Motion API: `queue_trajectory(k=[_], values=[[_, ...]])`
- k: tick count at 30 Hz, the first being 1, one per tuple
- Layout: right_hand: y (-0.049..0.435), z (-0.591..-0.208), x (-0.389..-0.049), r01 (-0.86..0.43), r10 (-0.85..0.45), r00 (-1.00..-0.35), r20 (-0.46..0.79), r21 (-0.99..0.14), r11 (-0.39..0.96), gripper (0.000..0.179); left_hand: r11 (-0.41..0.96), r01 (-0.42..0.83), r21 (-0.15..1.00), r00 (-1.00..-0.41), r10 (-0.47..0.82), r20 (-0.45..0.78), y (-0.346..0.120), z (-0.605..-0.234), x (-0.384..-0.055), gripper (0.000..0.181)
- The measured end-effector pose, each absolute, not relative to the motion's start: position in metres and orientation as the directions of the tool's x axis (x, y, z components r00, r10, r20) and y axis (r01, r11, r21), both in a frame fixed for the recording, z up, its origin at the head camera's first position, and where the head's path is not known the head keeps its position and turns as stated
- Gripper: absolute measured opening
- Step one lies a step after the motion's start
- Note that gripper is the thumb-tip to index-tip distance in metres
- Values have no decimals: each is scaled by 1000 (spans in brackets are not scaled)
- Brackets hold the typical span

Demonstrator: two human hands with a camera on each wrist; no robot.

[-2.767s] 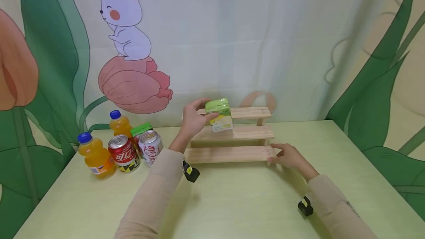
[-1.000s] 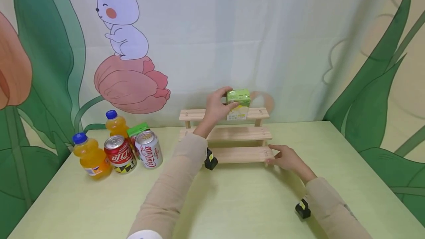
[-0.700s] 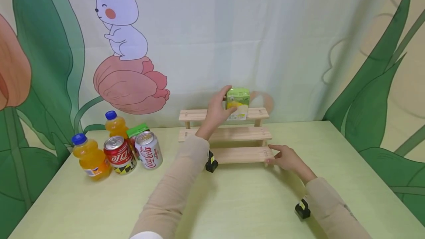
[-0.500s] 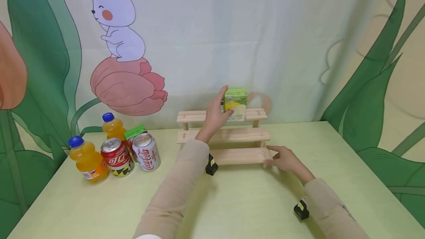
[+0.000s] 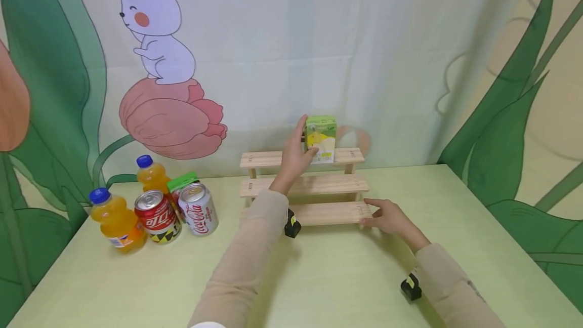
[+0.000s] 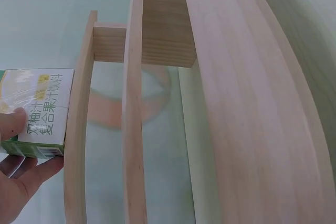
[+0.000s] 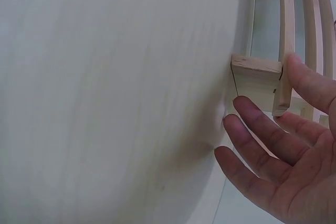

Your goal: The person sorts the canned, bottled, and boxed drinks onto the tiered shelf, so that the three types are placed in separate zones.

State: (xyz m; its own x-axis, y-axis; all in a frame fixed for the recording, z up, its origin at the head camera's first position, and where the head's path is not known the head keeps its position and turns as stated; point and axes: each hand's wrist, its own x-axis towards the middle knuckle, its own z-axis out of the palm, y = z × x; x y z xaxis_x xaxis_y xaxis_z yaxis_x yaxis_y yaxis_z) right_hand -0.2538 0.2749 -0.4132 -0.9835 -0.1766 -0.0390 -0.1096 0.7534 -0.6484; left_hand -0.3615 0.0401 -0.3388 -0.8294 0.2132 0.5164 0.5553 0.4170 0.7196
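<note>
A green, yellow and white juice box (image 5: 321, 140) stands upright on the top board of a three-step wooden shelf (image 5: 304, 184), right of its middle. My left hand (image 5: 295, 155) holds the box from its left side. In the left wrist view its thumb lies on the box's printed face, with the other fingers (image 6: 44, 174) along the side. At the right end of the lowest board, my right hand (image 5: 386, 215) grips the shelf. The right wrist view has that thumb (image 7: 310, 85) against the board and the index finger by its end, with the other fingers spread loosely.
At the left of the table (image 5: 328, 272) stand two orange drink bottles (image 5: 120, 221) (image 5: 152, 173) with blue caps, a red can (image 5: 157, 216), a white Coca-Cola can (image 5: 198, 210) and a green-topped carton (image 5: 182, 181). A printed curtain (image 5: 273, 49) hangs close behind the shelf.
My left hand has carried the juice box up and rightward onto the top board, where it has turned upright and face forward. My right hand keeps its grip on the shelf end.
</note>
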Motion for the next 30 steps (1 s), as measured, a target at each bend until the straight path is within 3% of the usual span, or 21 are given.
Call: queue_trajectory(k=[30], values=[[276,-411,-252,-120,-190,-981,-39,-651,749,63,483,498,720,-863,200,463,43,-332,-363,74]])
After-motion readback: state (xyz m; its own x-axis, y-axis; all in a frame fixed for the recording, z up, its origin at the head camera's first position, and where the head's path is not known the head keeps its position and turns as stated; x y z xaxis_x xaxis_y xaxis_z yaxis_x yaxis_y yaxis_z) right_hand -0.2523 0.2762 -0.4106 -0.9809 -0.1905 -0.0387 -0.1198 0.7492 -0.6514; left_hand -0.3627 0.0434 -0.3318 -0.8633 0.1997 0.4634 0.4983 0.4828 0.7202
